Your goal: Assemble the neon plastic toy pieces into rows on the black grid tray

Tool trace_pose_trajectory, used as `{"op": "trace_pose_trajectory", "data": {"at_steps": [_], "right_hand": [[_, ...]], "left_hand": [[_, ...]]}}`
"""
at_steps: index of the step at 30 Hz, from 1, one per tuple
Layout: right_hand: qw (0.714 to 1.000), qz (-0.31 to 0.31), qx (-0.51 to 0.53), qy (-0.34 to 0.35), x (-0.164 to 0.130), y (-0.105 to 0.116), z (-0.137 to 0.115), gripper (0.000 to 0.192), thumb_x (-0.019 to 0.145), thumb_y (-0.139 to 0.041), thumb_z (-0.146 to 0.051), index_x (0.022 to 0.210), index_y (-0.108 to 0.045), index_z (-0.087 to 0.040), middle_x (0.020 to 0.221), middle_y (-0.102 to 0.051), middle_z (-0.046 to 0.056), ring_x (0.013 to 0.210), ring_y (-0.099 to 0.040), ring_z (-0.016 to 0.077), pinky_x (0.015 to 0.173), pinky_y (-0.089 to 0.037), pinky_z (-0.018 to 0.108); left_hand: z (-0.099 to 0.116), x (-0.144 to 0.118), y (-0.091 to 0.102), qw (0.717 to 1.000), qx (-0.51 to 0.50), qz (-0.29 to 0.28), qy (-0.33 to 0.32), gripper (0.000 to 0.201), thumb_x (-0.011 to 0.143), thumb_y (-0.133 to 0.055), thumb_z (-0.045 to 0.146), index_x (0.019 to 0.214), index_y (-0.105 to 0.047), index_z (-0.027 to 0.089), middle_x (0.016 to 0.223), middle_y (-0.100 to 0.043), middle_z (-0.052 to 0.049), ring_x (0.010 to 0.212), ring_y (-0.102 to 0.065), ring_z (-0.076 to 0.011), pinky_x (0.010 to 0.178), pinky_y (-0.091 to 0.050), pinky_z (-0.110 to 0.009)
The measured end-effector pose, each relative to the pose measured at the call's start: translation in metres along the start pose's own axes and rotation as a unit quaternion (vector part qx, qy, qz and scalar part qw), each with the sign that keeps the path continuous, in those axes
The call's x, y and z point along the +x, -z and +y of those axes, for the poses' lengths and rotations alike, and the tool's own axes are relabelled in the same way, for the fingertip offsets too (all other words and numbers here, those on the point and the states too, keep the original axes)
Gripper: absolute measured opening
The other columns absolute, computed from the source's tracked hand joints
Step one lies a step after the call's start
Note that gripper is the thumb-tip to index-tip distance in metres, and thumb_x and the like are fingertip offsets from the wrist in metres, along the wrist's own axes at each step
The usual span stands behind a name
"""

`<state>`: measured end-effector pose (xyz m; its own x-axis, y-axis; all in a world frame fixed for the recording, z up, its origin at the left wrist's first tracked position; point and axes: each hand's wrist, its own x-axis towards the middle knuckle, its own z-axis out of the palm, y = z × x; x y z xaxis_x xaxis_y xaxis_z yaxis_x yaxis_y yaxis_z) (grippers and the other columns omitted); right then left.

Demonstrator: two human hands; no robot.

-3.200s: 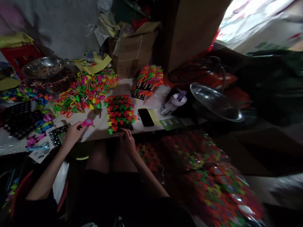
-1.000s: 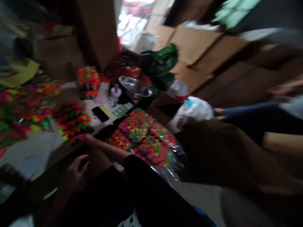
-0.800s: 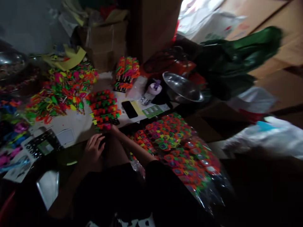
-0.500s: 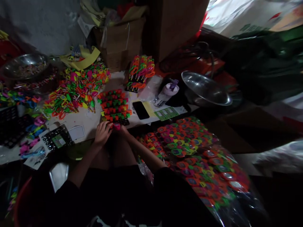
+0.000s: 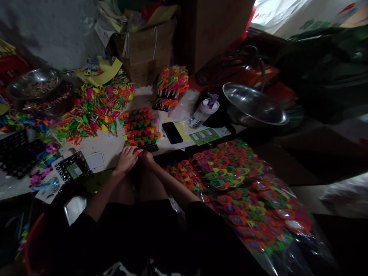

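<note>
Sat at a crowded desk (image 5: 99, 147), with a big clear bag of bright toys (image 5: 244, 191) sprawled at the near right and touching the desk's near edge. Saw a steel bowl (image 5: 253, 109) at the far right and a loose pile of coloured pieces (image 5: 94, 107) at the far left. Seemed to be filling the black tray (image 5: 140, 128), its far rows already packed with orange and green pieces and only the near row showing black. Kept both hands pressed close together at that near row: left hand (image 5: 126, 159) pinching a small pink piece (image 5: 140, 153) at its fingertips, right hand (image 5: 147, 156) curled against it, its own grip too dark to tell. Judged the next move to call for a short, straight press into a free slot. Found little open room: phone (image 5: 171, 132) just right of the tray, bare desk only to the near left, desk edge directly under the wrists.
</note>
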<state>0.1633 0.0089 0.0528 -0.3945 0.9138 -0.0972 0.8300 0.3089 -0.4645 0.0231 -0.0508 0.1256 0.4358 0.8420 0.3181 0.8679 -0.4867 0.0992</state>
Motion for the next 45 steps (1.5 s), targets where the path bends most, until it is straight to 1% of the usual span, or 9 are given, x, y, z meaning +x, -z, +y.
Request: {"op": "trace_pose_trajectory", "data": {"at_steps": [11,15,18,21,24,29,35,40,45], "right_hand": [[0.997,0.029,0.067,0.04,-0.019,-0.013,0.01,0.036,0.088,-0.042,-0.011,0.119,-0.059,-0.005,0.112,-0.068,0.018,0.099,-0.067,0.0218,0.084,-0.054,0.029],[0.97,0.112,0.211,0.053,-0.049,-0.021,0.035,0.04,0.09,-0.044,-0.029,0.124,-0.054,-0.011,0.111,-0.066,0.015,0.094,-0.066,0.0193,0.084,-0.054,0.032],[0.957,0.112,0.266,0.014,-0.072,-0.03,0.06,0.042,0.088,-0.046,-0.037,0.122,-0.057,-0.016,0.115,-0.064,0.013,0.1,-0.065,0.0198,0.089,-0.054,0.035],[0.955,0.085,0.283,-0.016,-0.086,-0.04,0.078,0.044,0.083,-0.049,-0.04,0.119,-0.06,-0.017,0.118,-0.064,0.013,0.107,-0.063,0.022,0.092,-0.053,0.039],[0.953,0.074,0.292,-0.028,-0.093,-0.045,0.08,0.042,0.08,-0.05,-0.038,0.116,-0.062,-0.018,0.116,-0.065,0.012,0.104,-0.064,0.0211,0.089,-0.055,0.037],[0.957,0.071,0.283,0.004,-0.102,-0.037,0.052,0.038,0.083,-0.045,-0.031,0.113,-0.064,-0.02,0.112,-0.067,0.009,0.101,-0.065,0.0177,0.086,-0.055,0.032],[0.95,0.051,0.281,0.125,-0.106,-0.029,-0.009,0.029,0.093,-0.045,-0.03,0.113,-0.064,-0.021,0.105,-0.068,0.007,0.096,-0.066,0.0145,0.084,-0.054,0.025],[0.954,0.047,0.248,0.162,-0.096,-0.02,-0.059,0.043,0.089,-0.057,-0.034,0.131,-0.055,-0.023,0.107,-0.062,0.006,0.08,-0.063,0.0119,0.071,-0.052,0.02],[0.931,0.052,0.312,0.18,-0.093,-0.008,-0.072,0.023,0.09,-0.053,-0.027,0.107,-0.067,-0.022,0.101,-0.06,0.004,0.083,-0.06,0.0095,0.073,-0.049,0.017]], "left_hand": [[-0.005,-0.009,0.005,0.995,-0.074,0.048,0.037,0.034,0.09,-0.052,0.029,0.121,-0.06,0.019,0.123,-0.062,-0.008,0.118,-0.053,-0.0219,0.107,-0.039,-0.038],[-0.094,-0.026,0.018,0.963,-0.033,0.114,0.24,0.033,0.092,-0.045,0.023,0.122,-0.056,0.014,0.124,-0.06,-0.013,0.12,-0.052,-0.0244,0.105,-0.041,-0.04],[-0.179,-0.046,0.03,0.887,0.028,0.055,0.457,0.046,0.089,-0.048,0.019,0.132,-0.045,0.003,0.131,-0.052,-0.023,0.125,-0.048,-0.0301,0.1,-0.043,-0.04],[-0.235,-0.064,0.037,0.855,0.069,-0.051,0.512,0.051,0.091,-0.048,0.02,0.138,-0.04,0.005,0.136,-0.049,-0.024,0.125,-0.049,-0.0326,0.097,-0.044,-0.042],[-0.247,-0.071,0.036,0.854,0.075,-0.092,0.507,0.049,0.091,-0.051,0.026,0.135,-0.044,0.004,0.121,-0.06,-0.024,0.112,-0.057,-0.0345,0.094,-0.045,-0.046],[-0.207,-0.071,0.039,0.872,0.118,-0.093,0.465,0.043,0.095,-0.044,0.034,0.133,-0.048,0.014,0.119,-0.059,-0.018,0.108,-0.059,-0.0321,0.094,-0.043,-0.043],[-0.122,-0.079,0.084,0.906,0.188,-0.014,0.379,0.037,0.097,-0.041,0.034,0.127,-0.052,0.016,0.116,-0.059,-0.016,0.104,-0.06,-0.0299,0.089,-0.044,-0.04],[-0.03,-0.087,0.11,0.969,0.139,-0.001,0.204,0.029,0.096,-0.046,0.032,0.118,-0.057,0.017,0.112,-0.063,-0.012,0.102,-0.061,-0.0262,0.089,-0.047,-0.037],[0.028,-0.088,0.097,0.993,0.1,0.013,0.06,0.03,0.095,-0.045,0.026,0.122,-0.058,0.022,0.11,-0.065,-0.01,0.1,-0.062,-0.023,0.09,-0.048,-0.036]]}}
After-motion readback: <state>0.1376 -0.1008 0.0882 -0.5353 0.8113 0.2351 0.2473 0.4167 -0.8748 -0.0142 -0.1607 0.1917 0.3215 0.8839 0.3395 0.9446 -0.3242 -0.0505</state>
